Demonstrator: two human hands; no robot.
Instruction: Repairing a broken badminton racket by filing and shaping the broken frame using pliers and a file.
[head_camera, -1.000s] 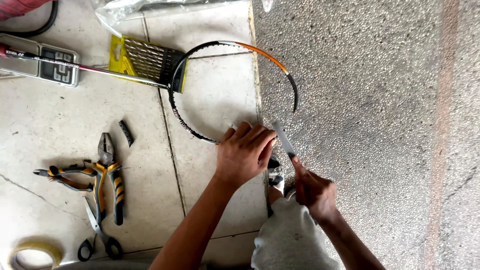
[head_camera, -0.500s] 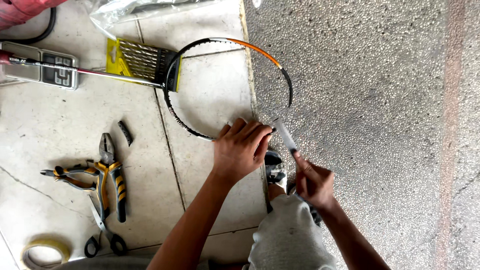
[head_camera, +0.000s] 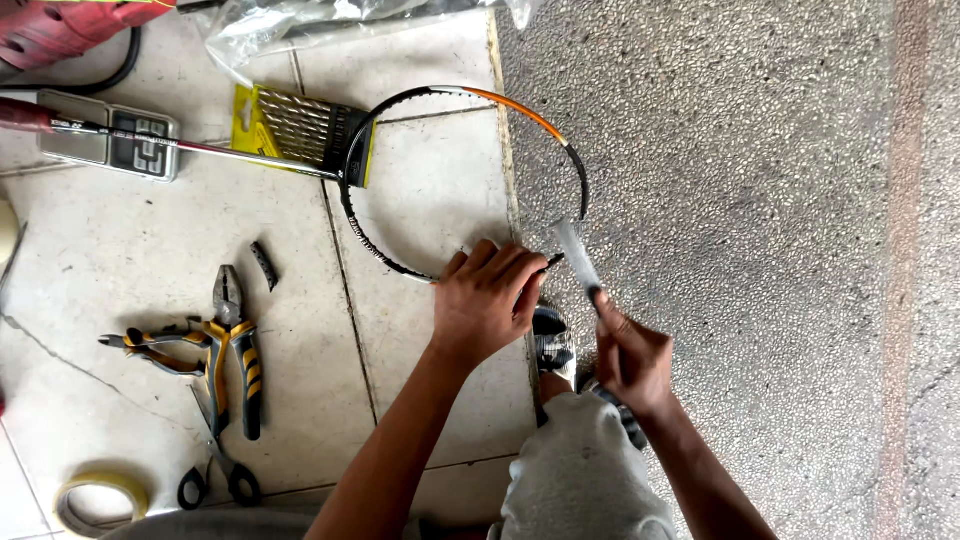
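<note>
Gripping the lower rim of the unstrung black-and-orange racket frame (head_camera: 462, 180) on the floor, my left hand (head_camera: 487, 300) steadies it; right hand (head_camera: 630, 360) pinches a thin grey strip (head_camera: 577, 255) just beside that rim, wrapping comes next, I judge

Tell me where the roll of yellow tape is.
The roll of yellow tape lies at the bottom-left corner of the head view, on the tiled floor, just left of the black-handled scissors.

The floor has two surfaces that meet along one straight seam (head_camera: 505, 170). Left of the seam lie pale square tiles (head_camera: 110, 240) with dark grout lines and a few thin cracks — right of it is grey speckled terrazzo (head_camera: 740, 200), crossed by a faint reddish band (head_camera: 905, 250) far from the seam. Soft, even daylight.
</note>
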